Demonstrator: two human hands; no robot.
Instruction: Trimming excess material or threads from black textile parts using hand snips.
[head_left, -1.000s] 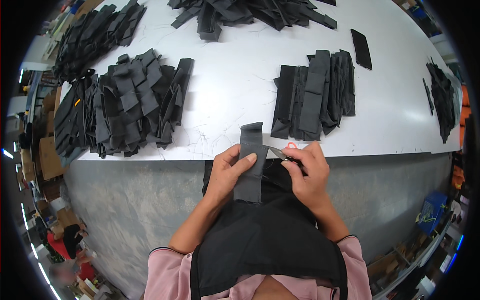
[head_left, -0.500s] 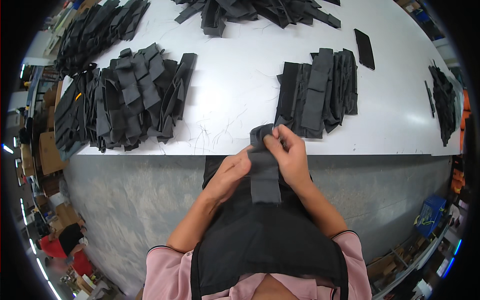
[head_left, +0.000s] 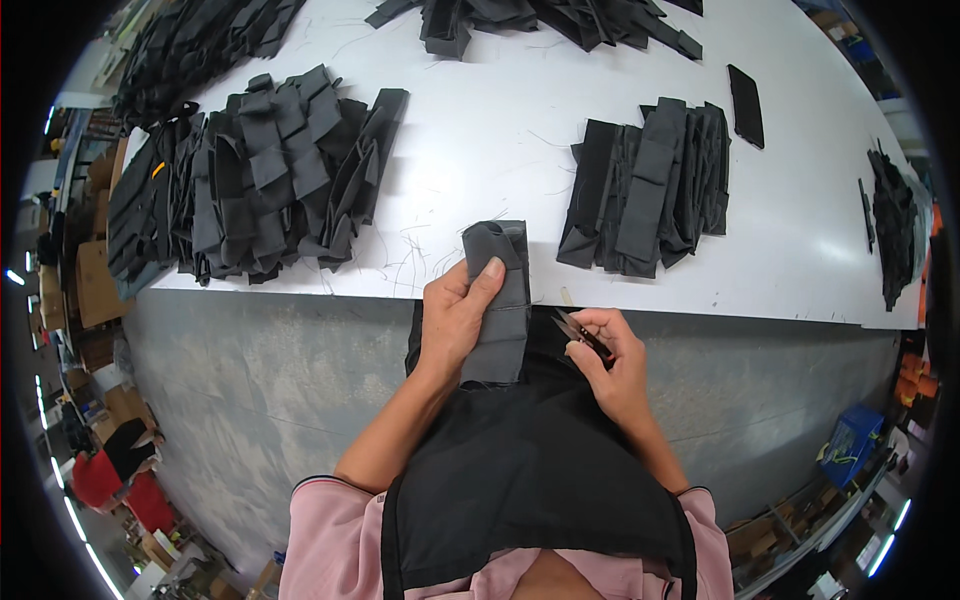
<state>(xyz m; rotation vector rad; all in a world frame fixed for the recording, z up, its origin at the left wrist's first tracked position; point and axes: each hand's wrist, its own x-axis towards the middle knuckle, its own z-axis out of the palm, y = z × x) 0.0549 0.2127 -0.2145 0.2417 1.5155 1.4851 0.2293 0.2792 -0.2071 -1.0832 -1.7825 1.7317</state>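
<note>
Grey fabric strip [head_left: 507, 335], pinched by the left hand [head_left: 455, 312] over the near edge of the counter [head_left: 465, 150], could be nicked should the right hand [head_left: 619, 365], closed round black snips [head_left: 590, 340] near it, stray while the strip slips.

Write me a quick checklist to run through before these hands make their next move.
1. Left hand grips the dark grey fabric strip: ok, thumb on top.
2. Right hand holds the thread snips: ok.
3. Snip blades away from the left hand: ok, there is a visible gap.
4. White tabletop free of loose threads: not ok, several lie left of the strip.
5. Phone off the right-hand strip stack: ok, it lies beside it.
6. Strip's underside tidy: cannot tell, hidden.
</note>
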